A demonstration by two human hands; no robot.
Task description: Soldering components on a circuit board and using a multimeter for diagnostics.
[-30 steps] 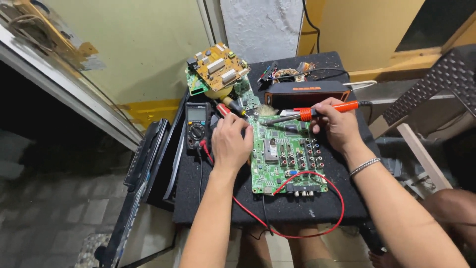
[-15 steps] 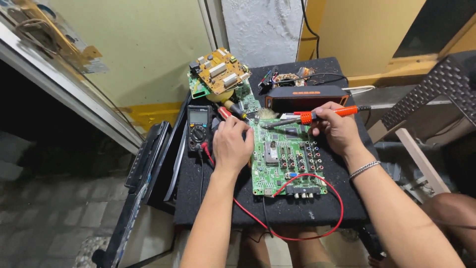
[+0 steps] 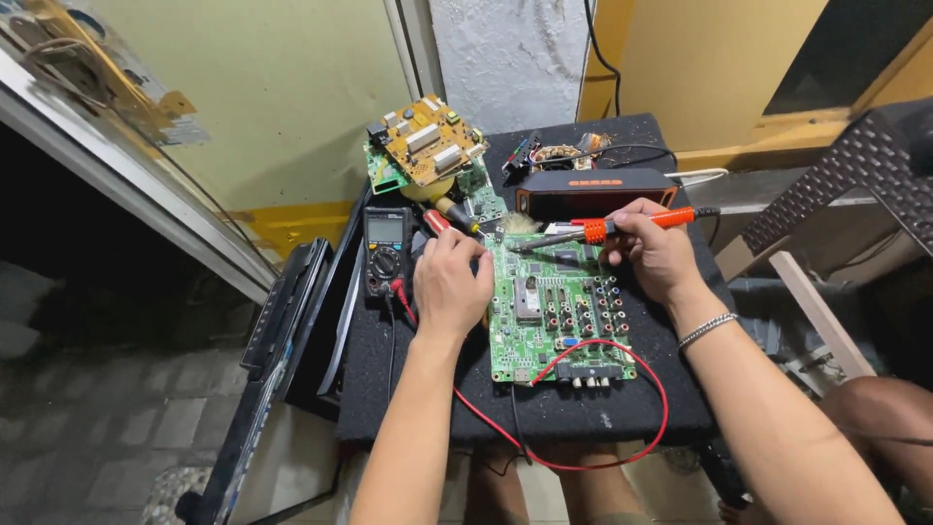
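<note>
On the black felt-covered surface point(image 3: 583, 413) in front of us lies the green rectangular circuit board point(image 3: 554, 316) with its rows of coloured connectors. Our left hand point(image 3: 452, 282) presses down at its upper left edge, fingers curled over something we cannot make out, so whether that grip holds anything we cannot tell. Our right hand point(image 3: 656, 251) has its grip closed around the orange-handled soldering iron point(image 3: 607, 228), whose dark tip points left, above the board's top edge. We judge this to be soldering work on the board, the tip being brought toward a joint; the next move calls for a steady lowering onto one spot. A thin red wire point(image 3: 622, 428) loops off the board's lower edge. Left of the board sits a black handheld multimeter point(image 3: 387, 251); beyond it, a tan circuit board point(image 3: 423, 141) and a black-and-orange oblong speaker point(image 3: 598, 190).
</note>
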